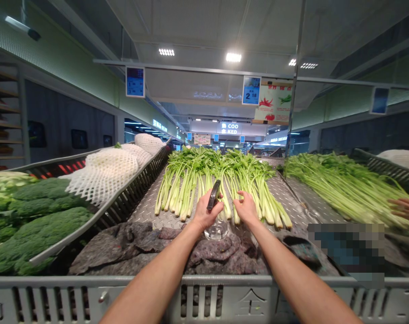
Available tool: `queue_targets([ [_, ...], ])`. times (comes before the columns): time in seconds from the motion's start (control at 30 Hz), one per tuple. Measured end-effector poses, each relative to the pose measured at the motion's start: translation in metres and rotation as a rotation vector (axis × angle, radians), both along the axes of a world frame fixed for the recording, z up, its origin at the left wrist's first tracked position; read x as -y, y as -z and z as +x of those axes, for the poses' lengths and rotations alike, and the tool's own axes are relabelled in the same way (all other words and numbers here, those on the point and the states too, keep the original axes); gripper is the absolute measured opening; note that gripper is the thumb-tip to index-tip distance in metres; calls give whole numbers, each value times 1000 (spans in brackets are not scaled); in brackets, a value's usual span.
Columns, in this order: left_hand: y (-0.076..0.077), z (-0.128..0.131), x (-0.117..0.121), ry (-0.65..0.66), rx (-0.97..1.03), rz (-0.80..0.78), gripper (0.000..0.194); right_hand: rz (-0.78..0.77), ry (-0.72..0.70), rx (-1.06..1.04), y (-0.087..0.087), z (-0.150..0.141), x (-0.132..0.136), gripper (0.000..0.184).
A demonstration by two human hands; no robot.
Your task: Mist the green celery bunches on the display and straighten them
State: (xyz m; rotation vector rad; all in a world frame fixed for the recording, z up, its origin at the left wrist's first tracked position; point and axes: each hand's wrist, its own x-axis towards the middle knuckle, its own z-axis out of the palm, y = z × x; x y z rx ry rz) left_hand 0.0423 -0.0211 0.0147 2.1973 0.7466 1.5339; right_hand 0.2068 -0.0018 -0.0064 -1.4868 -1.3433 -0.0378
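Observation:
My left hand (207, 211) is wrapped round a spray bottle (216, 230) with a black trigger head and a clear body. The bottle stands upright in front of the celery, its lower part showing below my fingers. My right hand (247, 208) is at the cut ends of the celery (182, 189), its thumb and forefinger apart and close to the pale stalks. Whether it touches them I cannot tell. The celery lies in a row on a ridged metal board (150, 198), leaves to the back and stalk ends towards me.
Grey, crumpled cloth (123, 247) lies in front of the celery, behind a grey crate rim (99, 281). At left are broccoli (44, 225) and vegetables in white foam nets (103, 168). A mirror at right reflects celery (342, 189). Price signs (251, 90) hang overhead.

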Motion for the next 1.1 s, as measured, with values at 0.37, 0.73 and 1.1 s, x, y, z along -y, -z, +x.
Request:
queue_targets([
  [0.37, 1, 2, 0, -34, -7, -16, 27, 8, 13, -12, 1, 0, 0, 37],
  [0.73, -1, -1, -2, -47, 85, -22, 21, -23, 3, 9, 0, -1, 1, 38],
  [1.1, 3, 1, -2, -9, -31, -7, 29, -42, -14, 6, -1, -1, 2, 40],
])
